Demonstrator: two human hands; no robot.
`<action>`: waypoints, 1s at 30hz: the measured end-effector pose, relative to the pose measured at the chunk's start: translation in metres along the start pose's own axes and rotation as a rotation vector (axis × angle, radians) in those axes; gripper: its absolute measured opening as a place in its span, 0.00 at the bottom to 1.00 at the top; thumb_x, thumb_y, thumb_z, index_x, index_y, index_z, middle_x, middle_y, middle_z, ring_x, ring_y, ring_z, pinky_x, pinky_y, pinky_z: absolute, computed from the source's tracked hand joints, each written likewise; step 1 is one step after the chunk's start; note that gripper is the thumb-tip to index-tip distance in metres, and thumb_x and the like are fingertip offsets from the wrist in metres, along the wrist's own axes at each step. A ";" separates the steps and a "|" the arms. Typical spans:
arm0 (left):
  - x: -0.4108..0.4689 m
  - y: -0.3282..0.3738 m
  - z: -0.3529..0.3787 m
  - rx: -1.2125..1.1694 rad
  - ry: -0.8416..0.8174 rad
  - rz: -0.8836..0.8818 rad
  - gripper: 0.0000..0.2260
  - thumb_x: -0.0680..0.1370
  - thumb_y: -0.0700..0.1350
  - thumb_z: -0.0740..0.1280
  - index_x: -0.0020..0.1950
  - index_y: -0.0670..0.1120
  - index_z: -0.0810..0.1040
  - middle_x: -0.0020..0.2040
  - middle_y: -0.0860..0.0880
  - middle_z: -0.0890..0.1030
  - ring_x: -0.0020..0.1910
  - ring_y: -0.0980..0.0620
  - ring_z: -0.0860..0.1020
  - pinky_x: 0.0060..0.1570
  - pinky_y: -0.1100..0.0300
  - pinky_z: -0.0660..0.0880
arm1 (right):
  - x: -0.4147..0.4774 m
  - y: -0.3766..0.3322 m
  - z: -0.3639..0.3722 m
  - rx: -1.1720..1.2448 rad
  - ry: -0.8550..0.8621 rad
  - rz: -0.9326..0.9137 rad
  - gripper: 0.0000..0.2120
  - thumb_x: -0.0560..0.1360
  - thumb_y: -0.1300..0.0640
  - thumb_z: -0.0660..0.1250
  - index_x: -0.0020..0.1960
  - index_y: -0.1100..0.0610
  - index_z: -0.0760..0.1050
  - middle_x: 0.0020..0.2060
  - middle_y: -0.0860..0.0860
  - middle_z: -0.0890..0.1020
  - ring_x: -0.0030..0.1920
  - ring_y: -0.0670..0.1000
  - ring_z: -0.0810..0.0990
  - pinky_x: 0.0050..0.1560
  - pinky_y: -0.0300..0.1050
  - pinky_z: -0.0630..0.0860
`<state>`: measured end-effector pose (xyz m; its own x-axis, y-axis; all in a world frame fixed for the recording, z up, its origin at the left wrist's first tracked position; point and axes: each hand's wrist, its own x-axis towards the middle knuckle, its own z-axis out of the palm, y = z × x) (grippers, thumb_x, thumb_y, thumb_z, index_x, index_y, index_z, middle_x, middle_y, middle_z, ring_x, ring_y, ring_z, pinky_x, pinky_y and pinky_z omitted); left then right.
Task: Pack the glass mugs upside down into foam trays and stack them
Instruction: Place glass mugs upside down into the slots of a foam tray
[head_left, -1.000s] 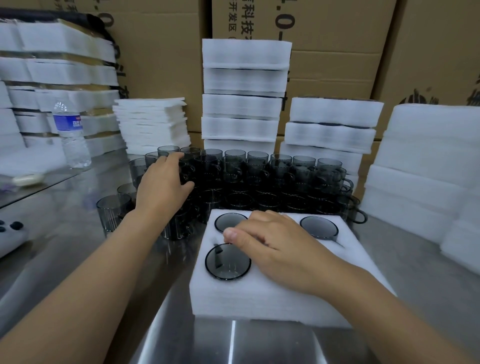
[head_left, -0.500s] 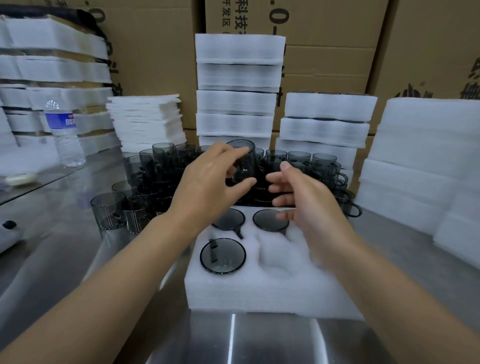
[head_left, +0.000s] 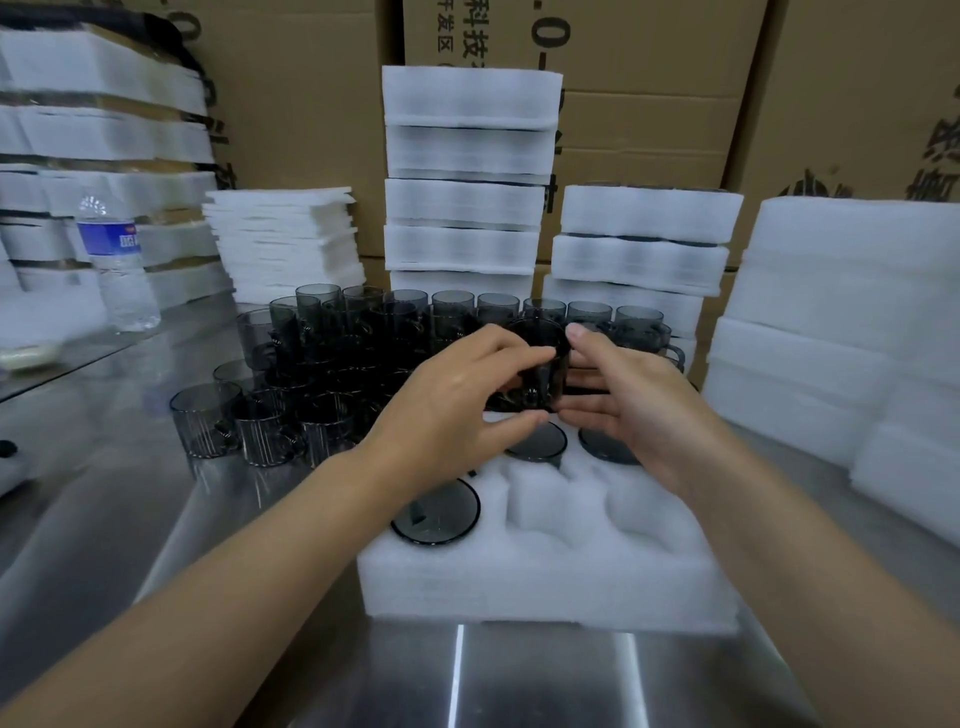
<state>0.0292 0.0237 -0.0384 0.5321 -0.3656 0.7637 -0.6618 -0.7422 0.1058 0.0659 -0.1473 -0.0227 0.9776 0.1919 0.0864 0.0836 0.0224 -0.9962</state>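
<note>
Gripping the mug (head_left: 537, 364) in the left hand (head_left: 452, 400), curling fingers round its 9 o'clock wall and tucking the thumb underneath. Laying the right hand (head_left: 628, 415) against the 3 o'clock wall, fingers nearly straight, touching rather than clamping. Hovering it in the air above the 12 o'clock edge of the tray (head_left: 545, 577), clear of the foam.

Judging it to be thin smoked glass: stiff, fairly light, slick under skin and likely to chip on knocking a neighbour. Taking hold best around the round wall, one hand each side, not by the rim alone. Reading the long axis as near vertical, with one round end facing up; not telling mouth from base at that end, and not finding the handle among the fingers.

Seeing three seated mugs (head_left: 436, 519) base-up in the tray, two along the 12 o'clock row and one at 8 o'clock, with bare pockets (head_left: 540, 499) at 6 and 4 o'clock. Finding loose mugs (head_left: 265, 436) crowding the table (head_left: 104, 493) just beyond, from 12 round to 10 o'clock, mouths up. Passing outward to packed stacks (head_left: 462, 202) at 12 o'clock, sheets (head_left: 285, 244) at 11, a bottle (head_left: 119, 275) at 10, foam blocks (head_left: 841, 312) at 3, and boxes (head_left: 301, 104) behind all.
</note>
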 end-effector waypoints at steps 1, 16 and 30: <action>0.000 -0.001 0.000 -0.012 -0.003 -0.001 0.21 0.72 0.43 0.73 0.64 0.42 0.77 0.54 0.47 0.78 0.46 0.59 0.73 0.49 0.64 0.72 | 0.001 0.001 0.000 0.002 0.006 -0.002 0.17 0.73 0.43 0.69 0.51 0.56 0.80 0.47 0.53 0.85 0.41 0.51 0.85 0.39 0.40 0.80; 0.001 -0.009 0.005 -0.440 0.089 -0.436 0.26 0.68 0.44 0.63 0.63 0.63 0.65 0.59 0.59 0.69 0.43 0.61 0.76 0.37 0.69 0.72 | 0.008 0.008 -0.003 -0.015 0.062 -0.011 0.16 0.71 0.49 0.70 0.53 0.58 0.79 0.52 0.58 0.83 0.40 0.52 0.82 0.39 0.40 0.78; 0.001 -0.010 0.007 -0.193 -0.091 -0.447 0.26 0.61 0.63 0.69 0.58 0.58 0.73 0.50 0.60 0.76 0.53 0.59 0.75 0.54 0.54 0.75 | 0.004 0.009 0.000 -0.071 0.032 -0.111 0.10 0.72 0.49 0.70 0.47 0.54 0.81 0.43 0.53 0.85 0.42 0.53 0.85 0.43 0.43 0.80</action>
<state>0.0404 0.0268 -0.0430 0.8245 -0.0892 0.5587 -0.4392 -0.7235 0.5326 0.0708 -0.1462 -0.0312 0.9673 0.1602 0.1966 0.2035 -0.0280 -0.9787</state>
